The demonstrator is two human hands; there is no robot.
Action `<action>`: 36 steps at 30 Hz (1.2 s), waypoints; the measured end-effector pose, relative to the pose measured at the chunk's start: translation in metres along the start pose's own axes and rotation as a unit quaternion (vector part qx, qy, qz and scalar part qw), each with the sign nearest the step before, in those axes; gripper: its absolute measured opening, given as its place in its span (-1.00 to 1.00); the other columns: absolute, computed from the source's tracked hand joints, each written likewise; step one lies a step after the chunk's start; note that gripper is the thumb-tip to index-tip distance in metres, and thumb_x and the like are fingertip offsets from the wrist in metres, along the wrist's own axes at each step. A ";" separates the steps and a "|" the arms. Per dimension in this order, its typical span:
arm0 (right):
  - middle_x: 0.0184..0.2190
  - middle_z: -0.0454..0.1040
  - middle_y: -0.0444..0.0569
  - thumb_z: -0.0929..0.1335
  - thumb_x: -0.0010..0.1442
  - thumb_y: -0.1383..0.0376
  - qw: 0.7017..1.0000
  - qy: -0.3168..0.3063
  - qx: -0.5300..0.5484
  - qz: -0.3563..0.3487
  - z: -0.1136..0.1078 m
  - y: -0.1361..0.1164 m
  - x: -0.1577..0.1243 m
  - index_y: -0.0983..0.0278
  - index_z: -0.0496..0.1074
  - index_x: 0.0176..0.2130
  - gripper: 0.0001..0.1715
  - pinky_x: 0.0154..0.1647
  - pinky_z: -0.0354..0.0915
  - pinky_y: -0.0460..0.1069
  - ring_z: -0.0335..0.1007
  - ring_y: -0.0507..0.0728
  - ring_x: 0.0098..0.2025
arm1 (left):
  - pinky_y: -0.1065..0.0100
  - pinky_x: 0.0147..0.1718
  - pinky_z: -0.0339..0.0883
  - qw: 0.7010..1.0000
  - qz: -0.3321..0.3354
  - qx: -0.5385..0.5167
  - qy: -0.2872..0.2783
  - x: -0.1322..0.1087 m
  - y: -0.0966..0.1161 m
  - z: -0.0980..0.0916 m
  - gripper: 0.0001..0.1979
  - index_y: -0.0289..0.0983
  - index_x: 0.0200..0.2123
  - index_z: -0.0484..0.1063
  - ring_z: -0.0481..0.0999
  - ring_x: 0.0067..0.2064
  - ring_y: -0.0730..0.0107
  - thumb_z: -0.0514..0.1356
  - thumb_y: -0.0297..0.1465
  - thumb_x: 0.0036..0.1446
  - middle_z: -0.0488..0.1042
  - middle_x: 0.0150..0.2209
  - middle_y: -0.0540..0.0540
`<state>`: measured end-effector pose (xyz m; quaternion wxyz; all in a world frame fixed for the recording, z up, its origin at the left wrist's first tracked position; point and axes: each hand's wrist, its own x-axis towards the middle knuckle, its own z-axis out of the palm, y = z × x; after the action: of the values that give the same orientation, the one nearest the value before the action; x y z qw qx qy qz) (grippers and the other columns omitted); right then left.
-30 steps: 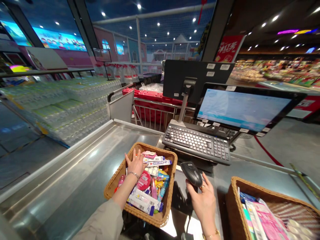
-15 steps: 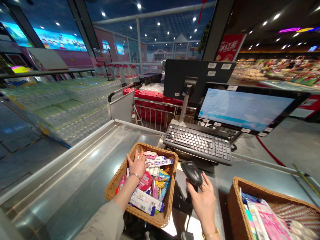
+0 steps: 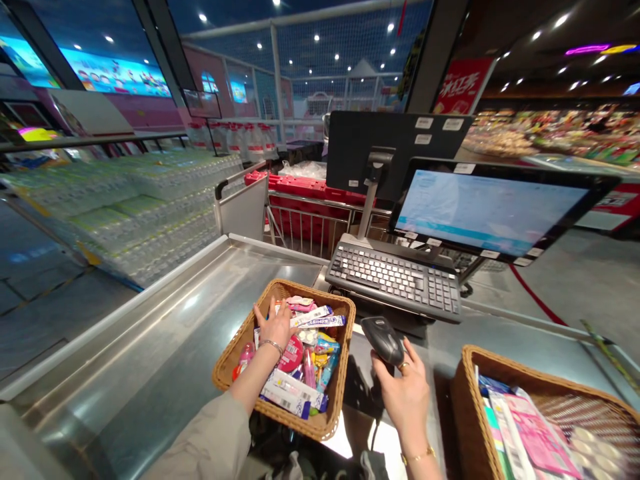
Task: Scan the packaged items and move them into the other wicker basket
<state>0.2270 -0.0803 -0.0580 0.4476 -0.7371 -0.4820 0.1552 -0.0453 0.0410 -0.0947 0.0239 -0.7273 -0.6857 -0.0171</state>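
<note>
My left hand (image 3: 275, 329) reaches into a brown woven basket (image 3: 220, 369) and rests on the packaged sweets there, fingers spread. Around it lie long white-and-blue packets (image 3: 285, 392), a round red pack (image 3: 291, 353), a pink tube-shaped item (image 3: 309, 369) and small yellow and blue packets. Whether anything is under the palm is hidden. My right hand (image 3: 406, 393) is wrapped round a black barcode scanner (image 3: 383, 339) just right of the basket. The scanner's head points up and to the left; a cable hangs below it.
A keyboard (image 3: 395, 279) and a lit screen (image 3: 490, 210) stand behind the scanner. On the right, a second woven basket (image 3: 467, 400) holds flat pink and white packs. The metal counter (image 3: 150, 373) has a raised rim at left. Bottled drinks (image 3: 140, 207) are stacked beyond.
The view has shifted slightly. My left hand stays on the sweets with its fingers spread, and the scanner remains in my right hand at nearly the same place.
</note>
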 end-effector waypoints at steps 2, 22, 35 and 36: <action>0.09 0.45 0.13 0.38 0.02 -0.04 1.000 -0.001 -0.003 0.003 0.000 -0.001 -0.001 0.25 0.59 -0.22 -0.51 0.21 0.17 0.13 0.19 0.29 0.25 | -0.48 0.15 -0.68 1.000 0.011 -0.008 0.006 0.000 0.002 0.000 -0.73 -0.14 -0.08 0.48 -0.10 0.40 -0.15 0.20 -0.22 0.17 0.21 0.32 -0.13; -0.05 0.53 0.09 0.40 0.05 0.15 0.994 0.041 0.004 -0.100 -0.008 0.004 -0.001 0.27 0.57 -0.26 -0.71 0.21 0.18 0.17 0.18 0.29 0.25 | -0.42 0.20 -0.73 0.987 0.048 -0.083 0.132 -0.025 0.038 -0.049 -0.84 -0.13 -0.19 0.47 -0.04 0.40 -0.10 0.20 -0.27 0.15 0.29 0.28 -0.10; -0.06 0.56 0.01 0.42 0.01 0.24 0.988 0.056 -0.039 -0.141 -0.035 0.004 -0.004 0.21 0.57 -0.30 -0.81 0.24 0.13 0.25 0.12 0.32 0.29 | -0.37 0.24 -0.68 0.965 0.135 -0.113 0.195 -0.020 0.098 -0.073 -0.84 -0.16 -0.20 0.48 -0.08 0.41 -0.08 0.16 -0.27 0.19 0.29 0.27 -0.11; -0.06 0.56 0.01 0.42 0.01 0.25 0.987 0.057 -0.044 -0.144 -0.037 0.005 -0.005 0.22 0.57 -0.31 -0.81 0.24 0.13 0.25 0.12 0.33 0.29 | -0.37 0.24 -0.69 0.964 0.141 -0.115 0.195 -0.019 0.101 -0.074 -0.84 -0.16 -0.20 0.48 -0.08 0.41 -0.08 0.16 -0.28 0.19 0.28 0.28 -0.11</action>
<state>0.2522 -0.1040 -0.0427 0.4594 -0.6862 -0.5634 0.0253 0.0552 0.0114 -0.0234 0.0749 -0.7970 -0.5519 -0.2337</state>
